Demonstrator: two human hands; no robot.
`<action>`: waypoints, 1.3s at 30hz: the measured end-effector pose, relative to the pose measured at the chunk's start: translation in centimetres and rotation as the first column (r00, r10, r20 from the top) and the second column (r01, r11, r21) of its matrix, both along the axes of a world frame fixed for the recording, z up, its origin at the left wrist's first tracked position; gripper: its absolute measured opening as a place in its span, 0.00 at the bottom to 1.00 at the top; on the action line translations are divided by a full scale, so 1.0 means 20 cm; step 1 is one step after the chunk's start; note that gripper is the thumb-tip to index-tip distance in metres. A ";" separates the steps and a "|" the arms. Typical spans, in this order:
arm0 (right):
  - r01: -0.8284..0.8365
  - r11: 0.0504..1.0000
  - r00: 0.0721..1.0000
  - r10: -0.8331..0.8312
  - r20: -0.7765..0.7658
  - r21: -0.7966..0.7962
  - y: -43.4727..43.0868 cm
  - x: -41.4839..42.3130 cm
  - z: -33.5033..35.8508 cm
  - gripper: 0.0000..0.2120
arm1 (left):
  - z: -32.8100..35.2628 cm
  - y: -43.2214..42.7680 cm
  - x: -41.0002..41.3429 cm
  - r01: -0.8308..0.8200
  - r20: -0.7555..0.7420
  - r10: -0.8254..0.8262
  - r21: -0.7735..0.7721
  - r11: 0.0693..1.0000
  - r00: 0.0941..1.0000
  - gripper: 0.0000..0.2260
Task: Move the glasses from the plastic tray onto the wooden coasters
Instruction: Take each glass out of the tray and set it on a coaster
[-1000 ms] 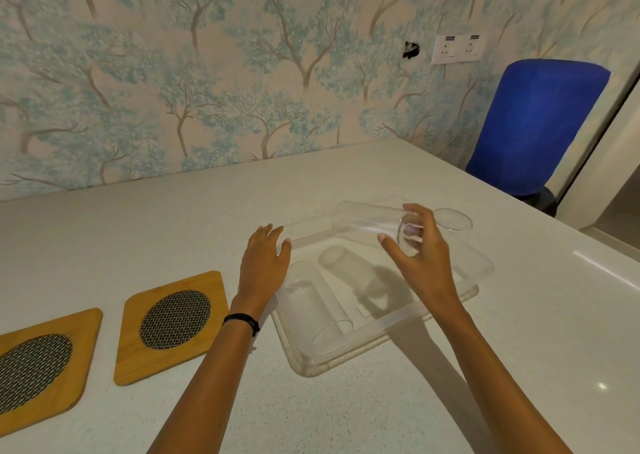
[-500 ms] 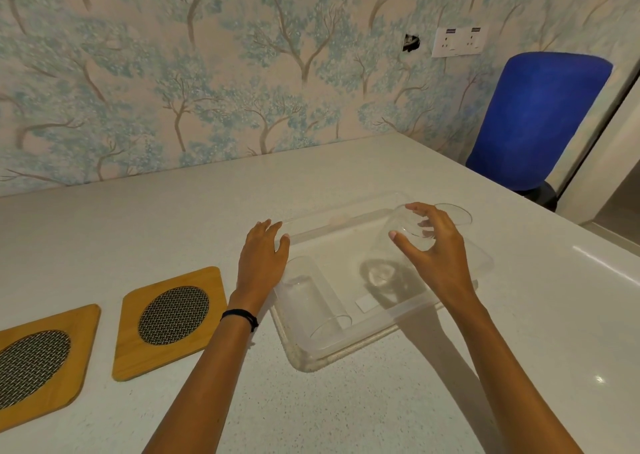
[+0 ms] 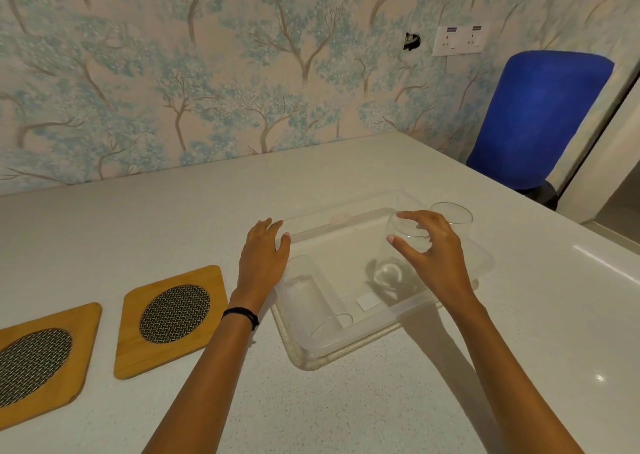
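An upright glass [image 3: 398, 256] inside the plastic tray [image 3: 349, 335] is grasped near its rim by the right hand [image 3: 433, 256]. The tray's far left corner is steadied by the flat, unclenched left hand [image 3: 263, 259]. A second glass [image 3: 311, 297] lies on its side in the tray; a third [image 3: 452, 215] is seen behind the right hand. Pick-up appears under way. Next, a lift clear of the tray wall and a carry left to the nearer wooden coaster [image 3: 169, 318] would be required.

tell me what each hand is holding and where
Right hand grips a glass by its upper rim, standing in the tray. Left hand holds nothing; it rests on the tray's edge.
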State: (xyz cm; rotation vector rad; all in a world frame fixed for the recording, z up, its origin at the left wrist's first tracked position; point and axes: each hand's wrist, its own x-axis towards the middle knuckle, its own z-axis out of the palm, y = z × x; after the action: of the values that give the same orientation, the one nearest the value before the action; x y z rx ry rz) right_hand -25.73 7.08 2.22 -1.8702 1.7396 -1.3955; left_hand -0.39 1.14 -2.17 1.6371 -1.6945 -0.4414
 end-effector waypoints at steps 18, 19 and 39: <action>-0.012 0.971 0.968 -0.048 -0.246 -0.240 0.02 0.13 0.04 0.11 | -0.01 0.00 0.00 -0.002 -0.030 0.002 -0.004 1.000 1.000 0.19; -0.062 0.965 0.961 -0.011 -0.276 -0.254 0.03 0.15 0.04 0.11 | -0.01 0.00 0.00 -0.002 -0.034 0.002 -0.003 1.000 0.999 0.19; -0.203 0.713 0.811 0.507 -0.293 0.671 -0.14 0.61 -0.03 0.30 | -0.03 -0.02 0.00 -0.017 0.024 0.017 -0.014 1.000 1.000 0.19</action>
State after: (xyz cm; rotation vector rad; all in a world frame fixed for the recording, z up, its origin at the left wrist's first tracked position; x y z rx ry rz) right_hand -13.57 4.31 1.58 -2.0646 1.5828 -0.1663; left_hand -0.33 0.69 -2.73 1.6511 -1.6963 -0.4024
